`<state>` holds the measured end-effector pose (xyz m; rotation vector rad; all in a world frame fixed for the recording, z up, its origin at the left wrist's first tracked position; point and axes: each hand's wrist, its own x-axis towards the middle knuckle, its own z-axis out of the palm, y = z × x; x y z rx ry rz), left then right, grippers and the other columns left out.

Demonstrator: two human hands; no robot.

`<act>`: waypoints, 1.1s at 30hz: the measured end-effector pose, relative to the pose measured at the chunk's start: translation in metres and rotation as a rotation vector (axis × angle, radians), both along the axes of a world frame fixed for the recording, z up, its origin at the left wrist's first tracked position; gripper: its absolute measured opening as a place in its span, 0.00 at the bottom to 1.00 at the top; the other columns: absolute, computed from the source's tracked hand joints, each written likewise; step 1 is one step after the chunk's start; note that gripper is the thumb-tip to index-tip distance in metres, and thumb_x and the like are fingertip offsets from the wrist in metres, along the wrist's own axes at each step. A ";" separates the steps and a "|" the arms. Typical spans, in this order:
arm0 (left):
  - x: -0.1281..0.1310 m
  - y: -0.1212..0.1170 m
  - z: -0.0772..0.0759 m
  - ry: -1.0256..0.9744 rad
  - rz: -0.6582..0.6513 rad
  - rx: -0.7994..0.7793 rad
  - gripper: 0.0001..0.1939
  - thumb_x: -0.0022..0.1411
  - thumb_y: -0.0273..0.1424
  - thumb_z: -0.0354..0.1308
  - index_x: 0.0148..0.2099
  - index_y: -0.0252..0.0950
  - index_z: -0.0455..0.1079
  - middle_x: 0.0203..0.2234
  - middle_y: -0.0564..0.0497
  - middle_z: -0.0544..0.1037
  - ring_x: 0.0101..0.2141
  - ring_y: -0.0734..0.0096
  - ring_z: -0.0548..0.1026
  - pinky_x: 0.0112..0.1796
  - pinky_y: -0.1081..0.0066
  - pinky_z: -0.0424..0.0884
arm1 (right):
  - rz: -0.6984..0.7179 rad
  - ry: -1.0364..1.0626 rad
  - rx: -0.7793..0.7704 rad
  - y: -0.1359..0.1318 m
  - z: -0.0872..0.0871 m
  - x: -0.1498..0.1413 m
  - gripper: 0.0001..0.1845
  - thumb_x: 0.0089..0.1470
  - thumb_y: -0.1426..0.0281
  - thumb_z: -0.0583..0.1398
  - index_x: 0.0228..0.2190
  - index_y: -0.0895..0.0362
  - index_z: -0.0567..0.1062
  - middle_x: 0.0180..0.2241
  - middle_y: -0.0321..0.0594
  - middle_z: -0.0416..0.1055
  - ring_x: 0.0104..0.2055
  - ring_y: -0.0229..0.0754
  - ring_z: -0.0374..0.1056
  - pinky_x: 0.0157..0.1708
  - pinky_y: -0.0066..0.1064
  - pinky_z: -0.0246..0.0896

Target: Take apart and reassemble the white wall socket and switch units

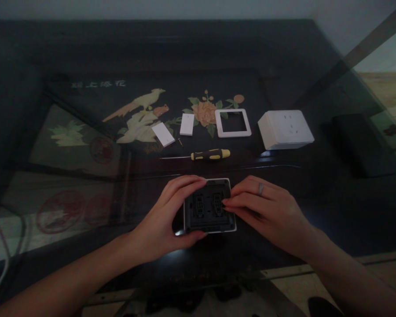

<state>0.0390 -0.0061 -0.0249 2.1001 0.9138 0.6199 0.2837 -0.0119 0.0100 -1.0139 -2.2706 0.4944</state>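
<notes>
A square wall switch body, black inside with a white outer edge, is gripped by my left hand, thumb on its near edge and fingers on the far one. Two small rectangular mechanisms show in its face. Over its right side, my right hand has thumb and fingers pinched together at the right mechanism; whatever lies between the fingertips is too small to make out. Beyond the hands, a black-and-yellow screwdriver lies crosswise. Two white switch rockers and a small screw rest farther back.
A white square frame lies flat behind the screwdriver. To its right stands a white socket block. A dark object sits farther right. The glossy table carries bird and flower decoration. A white cable hangs at left.
</notes>
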 end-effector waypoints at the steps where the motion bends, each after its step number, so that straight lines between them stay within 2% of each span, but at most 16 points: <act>1: 0.000 0.000 0.000 0.003 0.000 0.002 0.38 0.57 0.36 0.64 0.66 0.45 0.51 0.60 0.43 0.62 0.59 0.50 0.63 0.58 0.49 0.63 | 0.005 -0.003 -0.001 0.000 0.001 0.001 0.05 0.58 0.78 0.60 0.32 0.62 0.78 0.32 0.42 0.75 0.34 0.39 0.70 0.34 0.31 0.70; 8: 0.001 0.000 0.000 -0.011 -0.008 0.010 0.37 0.59 0.37 0.63 0.66 0.45 0.51 0.60 0.43 0.61 0.59 0.51 0.62 0.59 0.50 0.63 | 0.040 -0.055 -0.039 -0.001 0.004 0.006 0.08 0.61 0.76 0.57 0.36 0.60 0.78 0.33 0.41 0.75 0.35 0.38 0.70 0.34 0.31 0.70; 18: 0.000 0.000 0.000 -0.004 -0.017 0.004 0.38 0.58 0.37 0.63 0.67 0.46 0.50 0.60 0.43 0.60 0.59 0.51 0.62 0.59 0.50 0.63 | -0.026 -0.035 -0.051 -0.001 0.003 0.001 0.07 0.60 0.75 0.59 0.30 0.58 0.77 0.30 0.40 0.76 0.32 0.39 0.70 0.31 0.32 0.70; 31: 0.000 0.000 -0.001 0.000 -0.012 -0.005 0.39 0.58 0.37 0.63 0.67 0.46 0.50 0.60 0.43 0.60 0.60 0.50 0.62 0.59 0.49 0.62 | -0.038 -0.024 -0.058 0.001 0.004 0.001 0.06 0.59 0.76 0.60 0.31 0.58 0.77 0.30 0.39 0.76 0.33 0.39 0.71 0.32 0.31 0.70; 33: -0.001 0.000 -0.002 0.008 -0.014 -0.005 0.39 0.58 0.36 0.64 0.67 0.46 0.50 0.60 0.43 0.60 0.60 0.49 0.62 0.59 0.49 0.62 | -0.075 0.006 -0.065 0.003 0.003 0.003 0.05 0.58 0.75 0.61 0.32 0.57 0.77 0.31 0.39 0.75 0.34 0.39 0.72 0.33 0.31 0.71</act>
